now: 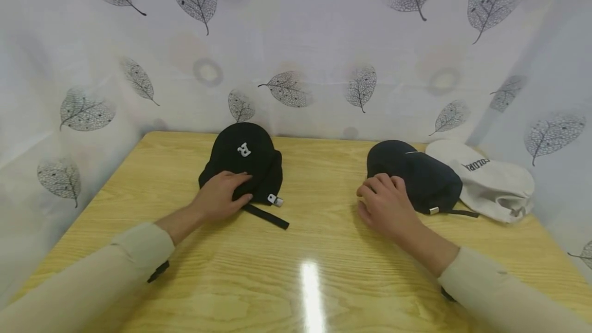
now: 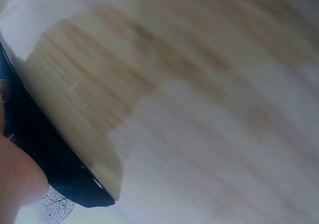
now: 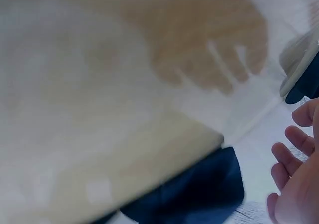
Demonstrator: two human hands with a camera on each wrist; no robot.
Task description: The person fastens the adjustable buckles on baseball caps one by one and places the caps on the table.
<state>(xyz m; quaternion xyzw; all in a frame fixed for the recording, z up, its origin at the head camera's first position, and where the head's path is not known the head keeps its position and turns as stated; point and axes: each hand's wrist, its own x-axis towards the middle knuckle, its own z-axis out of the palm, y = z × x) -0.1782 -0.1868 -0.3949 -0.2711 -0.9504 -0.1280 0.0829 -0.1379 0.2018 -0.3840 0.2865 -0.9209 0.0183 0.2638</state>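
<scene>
My left hand is on the near side of a black baseball cap with a white letter R, fingers over the crown and thumb lower, cap fabric between them. Its loose strap and metal buckle lie toward the right. In the left wrist view, the thumb side of the hand overlaps the dark cap. My right hand has loosely curled fingers at the left edge of a navy cap. The right wrist view shows that hand holding nothing.
A white cap with dark lettering lies at the right, partly behind the navy cap. The wooden table reaches back to a leaf-patterned curtain. A strap trails from the navy cap.
</scene>
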